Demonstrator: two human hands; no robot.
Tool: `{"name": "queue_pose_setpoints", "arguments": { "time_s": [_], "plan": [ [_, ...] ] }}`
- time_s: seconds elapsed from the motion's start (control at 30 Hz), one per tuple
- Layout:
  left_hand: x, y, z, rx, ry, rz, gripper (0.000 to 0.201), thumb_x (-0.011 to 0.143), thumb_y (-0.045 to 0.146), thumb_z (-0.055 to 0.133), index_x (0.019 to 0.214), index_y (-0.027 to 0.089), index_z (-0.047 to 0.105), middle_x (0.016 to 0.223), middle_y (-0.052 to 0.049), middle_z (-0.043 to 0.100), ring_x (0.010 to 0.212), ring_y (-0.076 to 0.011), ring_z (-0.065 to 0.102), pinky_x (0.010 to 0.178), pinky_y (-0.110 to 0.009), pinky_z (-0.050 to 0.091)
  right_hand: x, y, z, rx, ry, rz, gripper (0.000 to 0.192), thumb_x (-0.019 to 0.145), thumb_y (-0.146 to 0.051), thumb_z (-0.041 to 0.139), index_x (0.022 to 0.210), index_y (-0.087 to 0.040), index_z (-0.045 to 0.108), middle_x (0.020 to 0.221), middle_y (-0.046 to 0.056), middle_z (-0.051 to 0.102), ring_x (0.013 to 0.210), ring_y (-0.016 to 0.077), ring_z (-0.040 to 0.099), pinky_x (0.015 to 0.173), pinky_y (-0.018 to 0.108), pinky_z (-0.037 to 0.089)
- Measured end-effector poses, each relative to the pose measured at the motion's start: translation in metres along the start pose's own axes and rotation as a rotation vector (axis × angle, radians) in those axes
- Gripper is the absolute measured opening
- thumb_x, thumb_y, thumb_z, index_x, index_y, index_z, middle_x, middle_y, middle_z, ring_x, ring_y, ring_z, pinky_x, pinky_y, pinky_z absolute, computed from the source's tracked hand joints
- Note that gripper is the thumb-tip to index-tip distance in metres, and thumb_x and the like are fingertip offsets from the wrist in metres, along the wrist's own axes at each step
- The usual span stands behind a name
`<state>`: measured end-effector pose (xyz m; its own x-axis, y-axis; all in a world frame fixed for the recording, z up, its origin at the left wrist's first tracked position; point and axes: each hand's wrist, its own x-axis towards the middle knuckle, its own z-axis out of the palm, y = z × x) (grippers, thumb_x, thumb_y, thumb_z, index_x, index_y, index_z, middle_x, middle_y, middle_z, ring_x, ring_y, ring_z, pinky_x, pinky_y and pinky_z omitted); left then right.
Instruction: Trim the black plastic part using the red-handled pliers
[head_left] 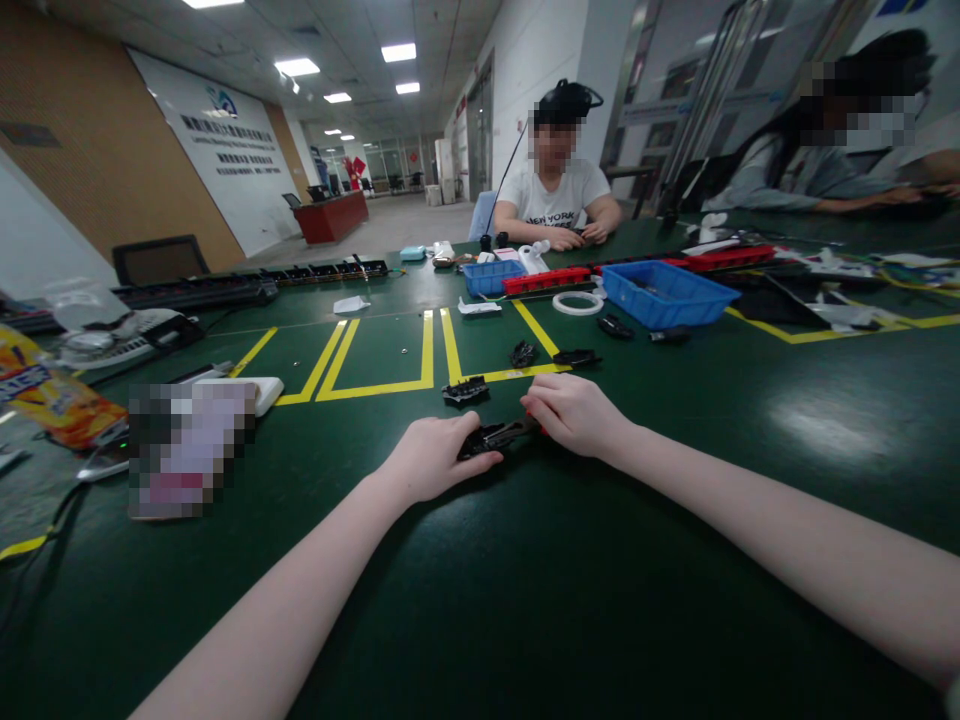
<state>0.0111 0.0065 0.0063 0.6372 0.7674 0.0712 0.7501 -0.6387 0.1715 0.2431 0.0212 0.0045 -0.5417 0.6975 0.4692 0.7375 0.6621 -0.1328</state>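
In the head view my left hand (431,458) closes its thumb and fingers around a small black plastic part (484,440) above the green table. My right hand (574,412) is wrapped around red-handled pliers (517,428), mostly hidden in the fist. Their metal jaws point left and meet the black part; whether they grip it I cannot tell. Just beyond the hands lie more black parts: a jagged one (466,390), a crumpled-looking one (523,354) and a flat one (577,357).
Yellow tape lines (375,392) mark the green table (480,600). Blue bins (667,295) and red strips (547,281) stand farther back. A phone (196,445) and an orange snack bag (56,385) lie left. A person (556,190) sits opposite, another (810,165) at right.
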Motion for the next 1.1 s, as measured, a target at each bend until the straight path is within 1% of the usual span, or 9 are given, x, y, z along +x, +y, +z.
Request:
{"name": "queue_pose_setpoints", "arguments": {
  "time_s": [0.17, 0.37, 0.57, 0.77, 0.93, 1.1],
  "plan": [
    [0.001, 0.000, 0.001, 0.018, 0.015, 0.016, 0.038, 0.090, 0.058, 0.041, 0.089, 0.021, 0.050, 0.079, -0.003, 0.065, 0.068, -0.0218, 0.062, 0.057, -0.027, 0.041, 0.001, 0.003, 0.002, -0.031, -0.016, -0.010, 0.041, 0.096, -0.037, 0.032, 0.066, -0.017, 0.054, 0.069, 0.005, 0.054, 0.065, 0.0153, 0.048, 0.063, 0.030, 0.033],
    [0.000, 0.000, 0.002, 0.029, 0.020, 0.022, 0.039, 0.091, 0.058, 0.038, 0.090, 0.021, 0.050, 0.079, -0.004, 0.065, 0.068, -0.0221, 0.063, 0.057, -0.027, 0.040, 0.003, 0.013, 0.002, -0.045, -0.031, -0.034, 0.040, 0.095, -0.036, 0.034, 0.068, -0.017, 0.056, 0.071, 0.005, 0.055, 0.067, 0.0157, 0.049, 0.064, 0.029, 0.034],
    [0.000, 0.000, 0.002, 0.022, 0.019, 0.026, 0.039, 0.091, 0.058, 0.040, 0.090, 0.020, 0.050, 0.081, -0.004, 0.065, 0.071, -0.0220, 0.063, 0.057, -0.027, 0.039, 0.002, 0.019, 0.001, -0.034, 0.003, -0.012, 0.039, 0.096, -0.034, 0.032, 0.069, -0.017, 0.055, 0.071, 0.005, 0.056, 0.066, 0.0145, 0.050, 0.064, 0.029, 0.035],
    [0.000, 0.000, 0.001, -0.012, 0.014, 0.024, 0.039, 0.090, 0.058, 0.040, 0.089, 0.021, 0.051, 0.078, -0.003, 0.064, 0.066, -0.0208, 0.061, 0.056, -0.027, 0.039, 0.000, 0.013, 0.003, -0.001, 0.019, -0.023, 0.040, 0.097, -0.035, 0.031, 0.068, -0.018, 0.053, 0.072, 0.004, 0.055, 0.068, 0.0147, 0.050, 0.063, 0.028, 0.035],
    [0.000, 0.000, 0.001, -0.006, 0.007, 0.016, 0.038, 0.090, 0.058, 0.042, 0.088, 0.021, 0.051, 0.079, -0.003, 0.064, 0.066, -0.0199, 0.061, 0.056, -0.026, 0.038, 0.000, 0.006, 0.004, 0.022, 0.012, -0.027, 0.040, 0.097, -0.035, 0.032, 0.068, -0.018, 0.054, 0.071, 0.004, 0.056, 0.067, 0.0145, 0.050, 0.063, 0.028, 0.035],
    [0.000, 0.000, 0.001, -0.009, 0.016, 0.026, 0.037, 0.090, 0.057, 0.042, 0.090, 0.021, 0.051, 0.080, -0.003, 0.064, 0.066, -0.0197, 0.061, 0.056, -0.026, 0.038, 0.000, 0.005, 0.004, 0.034, 0.013, -0.013, 0.041, 0.097, -0.035, 0.031, 0.068, -0.017, 0.054, 0.070, 0.004, 0.056, 0.065, 0.0139, 0.050, 0.063, 0.028, 0.035]
  ]
}}
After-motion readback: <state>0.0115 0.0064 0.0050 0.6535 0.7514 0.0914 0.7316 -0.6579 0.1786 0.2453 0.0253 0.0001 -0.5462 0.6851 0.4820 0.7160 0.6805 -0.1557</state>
